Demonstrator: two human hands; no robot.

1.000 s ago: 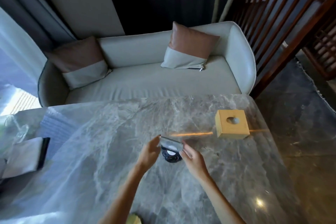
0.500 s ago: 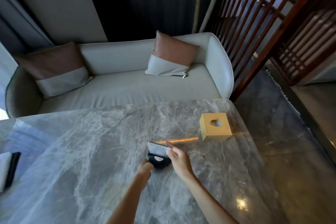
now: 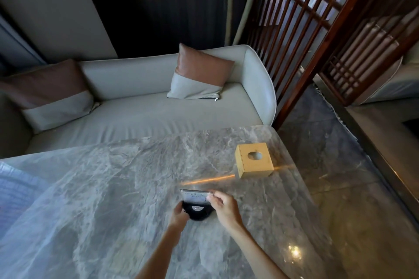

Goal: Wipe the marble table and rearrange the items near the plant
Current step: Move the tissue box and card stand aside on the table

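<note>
A grey veined marble table (image 3: 108, 199) fills the lower half of the view. Near its middle stands a clear acrylic sign (image 3: 195, 196) in a black round base (image 3: 197, 210). My left hand (image 3: 179, 215) grips the left side of the black base. My right hand (image 3: 223, 207) pinches the sign's right edge between thumb and fingers. A yellow wooden tissue box (image 3: 253, 160) with a round hole on top sits to the far right of the table, apart from both hands. No plant or cloth is in view.
A pale sofa (image 3: 140, 111) with two brown-and-grey cushions (image 3: 199, 75) runs along the table's far edge. A dark wooden lattice screen (image 3: 317, 29) stands at the right, over a glossy stone floor (image 3: 340, 154).
The view has swung right and up, so the items at the table's left edge have left the frame. My left hand dropped from the sign's left edge to the black base.
</note>
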